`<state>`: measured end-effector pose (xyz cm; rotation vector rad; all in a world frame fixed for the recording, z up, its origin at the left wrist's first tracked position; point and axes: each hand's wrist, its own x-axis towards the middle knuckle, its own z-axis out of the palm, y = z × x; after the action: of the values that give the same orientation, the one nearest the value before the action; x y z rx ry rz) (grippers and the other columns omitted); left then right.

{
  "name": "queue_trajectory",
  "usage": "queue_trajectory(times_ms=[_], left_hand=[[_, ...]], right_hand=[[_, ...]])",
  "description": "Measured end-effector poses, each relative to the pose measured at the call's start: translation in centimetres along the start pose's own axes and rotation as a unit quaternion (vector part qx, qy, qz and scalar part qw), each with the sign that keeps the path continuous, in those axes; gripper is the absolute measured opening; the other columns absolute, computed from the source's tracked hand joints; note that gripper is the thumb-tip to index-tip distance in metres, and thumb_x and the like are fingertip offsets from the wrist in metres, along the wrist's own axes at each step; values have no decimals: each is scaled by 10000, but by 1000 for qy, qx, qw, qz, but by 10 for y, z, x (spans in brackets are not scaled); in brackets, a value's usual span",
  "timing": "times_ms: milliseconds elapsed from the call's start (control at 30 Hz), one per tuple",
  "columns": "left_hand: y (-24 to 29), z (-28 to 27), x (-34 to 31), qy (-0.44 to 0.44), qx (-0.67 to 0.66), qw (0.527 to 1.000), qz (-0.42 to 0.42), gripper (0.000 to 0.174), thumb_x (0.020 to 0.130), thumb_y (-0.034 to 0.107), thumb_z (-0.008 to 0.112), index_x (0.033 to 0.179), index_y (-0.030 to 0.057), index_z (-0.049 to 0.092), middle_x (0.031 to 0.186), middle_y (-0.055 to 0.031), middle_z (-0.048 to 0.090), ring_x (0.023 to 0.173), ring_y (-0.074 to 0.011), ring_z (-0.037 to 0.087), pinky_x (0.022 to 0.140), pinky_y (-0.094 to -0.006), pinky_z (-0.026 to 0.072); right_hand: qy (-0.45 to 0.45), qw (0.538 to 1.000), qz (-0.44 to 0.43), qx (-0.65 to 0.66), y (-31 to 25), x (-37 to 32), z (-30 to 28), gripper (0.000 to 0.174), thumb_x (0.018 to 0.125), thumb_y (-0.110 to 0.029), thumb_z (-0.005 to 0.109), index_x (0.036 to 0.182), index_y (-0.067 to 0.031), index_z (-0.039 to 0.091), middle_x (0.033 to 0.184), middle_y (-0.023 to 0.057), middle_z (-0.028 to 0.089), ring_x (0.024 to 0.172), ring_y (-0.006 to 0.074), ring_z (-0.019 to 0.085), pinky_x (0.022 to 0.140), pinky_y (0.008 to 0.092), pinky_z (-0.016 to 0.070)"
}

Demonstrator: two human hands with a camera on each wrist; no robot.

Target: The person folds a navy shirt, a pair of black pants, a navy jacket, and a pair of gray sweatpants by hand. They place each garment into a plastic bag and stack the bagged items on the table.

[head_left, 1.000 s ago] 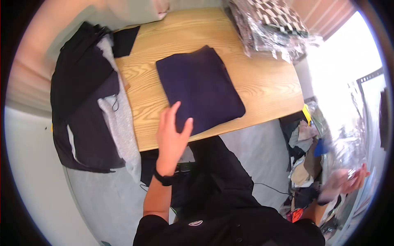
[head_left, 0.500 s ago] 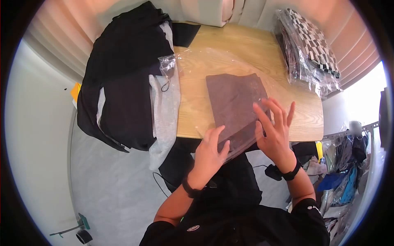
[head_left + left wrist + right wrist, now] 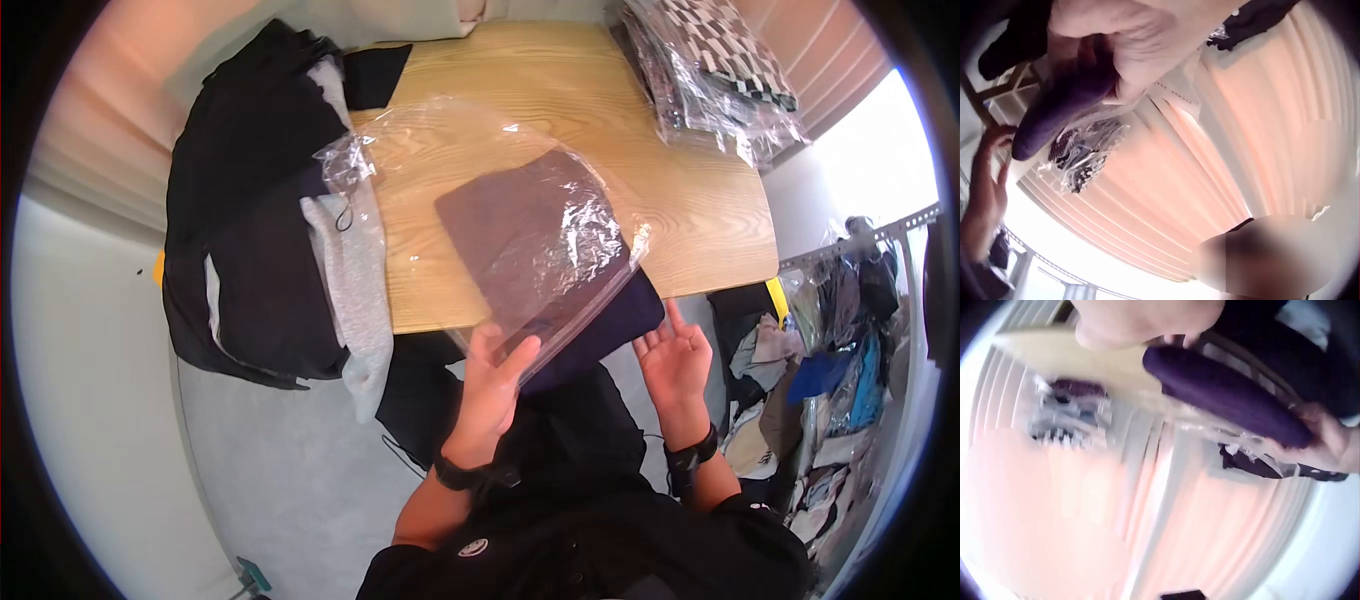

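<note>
A folded navy garment [image 3: 605, 335] overhangs the near edge of the wooden table [image 3: 700, 220]. Over its far part lies a clear plastic bag [image 3: 590, 225], its loose film spreading toward the left. My left hand [image 3: 487, 395] grips the garment's near left end, thumb on top, with the bag's edge beside it. From the right wrist view the garment [image 3: 1225, 394] looks like a thick roll-edged stack with the left hand [image 3: 1330, 439] at its end. My right hand [image 3: 676, 370] is at the near right corner, palm up with fingers extended.
Black and grey garments [image 3: 255, 220] are heaped along the table's left side, one grey sleeve hanging down. Bagged patterned clothes [image 3: 710, 75] lie at the back right. To the right, more clothes hang from a metal rack [image 3: 860, 245] and lie below it.
The right hand has brought the clear bag from the right and laid it over the garment, then moved to the near right corner. The garment has shifted toward me, and the left hand has taken hold.
</note>
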<state>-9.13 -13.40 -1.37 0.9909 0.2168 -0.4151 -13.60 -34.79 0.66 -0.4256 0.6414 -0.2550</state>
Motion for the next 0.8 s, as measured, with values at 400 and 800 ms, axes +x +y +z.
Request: queue_trajectory(times_ms=[400,800], left_hand=[[8,34,-52,-311,147,912,-224,672,822,141,704,1367,-8,341,1335,-121,449,1222,-214,447,1024,-341,368],[72,73,3,-119,686,618,365,284,741,70,700,1005,22,608,969,-109,603,909,-301,591,764,-349,489]], right_hand=[[-95,981,135,-106,45,0,-78,395,918,-179,398,1261,-3,483,1201,115,576,1069,252,570,927,362,466],[-77,989,94,-83,3,-22,-137,396,922,-192,401,1263,-6,482,1201,113,575,1074,250,566,925,364,466]])
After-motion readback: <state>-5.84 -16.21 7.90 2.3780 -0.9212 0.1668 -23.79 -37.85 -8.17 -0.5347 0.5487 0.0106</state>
